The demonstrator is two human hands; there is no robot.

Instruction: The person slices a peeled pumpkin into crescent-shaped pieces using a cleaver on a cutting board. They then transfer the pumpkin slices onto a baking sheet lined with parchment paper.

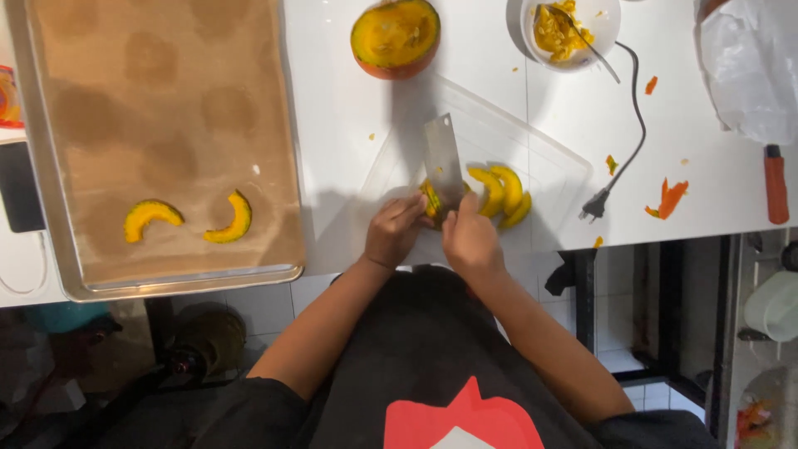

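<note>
our L hand (392,231) pins squash piece (431,200) on clear board (540,158) | R hand (470,241) clenches cleaver (443,160) | cut slices (502,193) just right

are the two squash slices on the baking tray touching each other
Apart: the head view shows bare brown paper between the left slice and the right slice.

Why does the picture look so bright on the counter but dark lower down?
Head view: the white countertop glares, nearly washed out; the hands cast soft shadows on the clear plastic cutting board; the left hand and right hand look slightly blurred; below the counter it is dim.
</note>
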